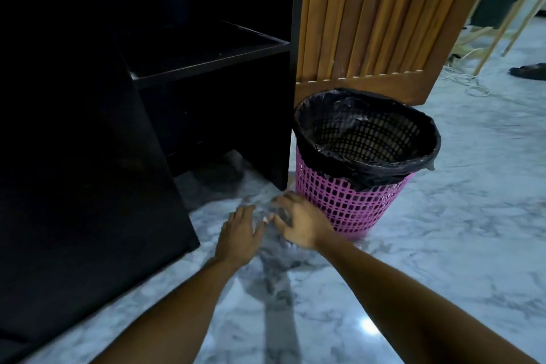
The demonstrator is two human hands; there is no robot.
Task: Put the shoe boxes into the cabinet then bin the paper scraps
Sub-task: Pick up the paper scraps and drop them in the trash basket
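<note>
L hand [240,233]: fingers [246,211] fairly straight, spread, palm down, pointing fwd, gripping nothing visible. R hand [301,224]: fingers bent down and inward toward the L hand. Motion blur, so can't tell if they pinch anything or just hover. Hands are side by side, nearly touching, low over the floor [443,245].

Scraps [266,211]: only a pale, smeared patch btwn and under the fingertips, on the floor. It blends w/ the grey-white marble, so shape and count are unclear.

Bin [354,204]: pink lattice, upright, just right of the R hand and near the wrist. Black liner [369,162] is folded over the rim. Bin sits against the cabinet's front corner.

Cabinet [206,115]: dark, open, ahead-left of the hands. One shelf [206,56] shows; inside is too dark to tell contents. Its dark door [88,186] stands open at left, bottom corner close to the L forearm.

Behind the bin is a slatted wood panel [369,23]. Far right: pale cords [466,80] on the floor and a dark sandal [529,71] at the frame edge.
</note>
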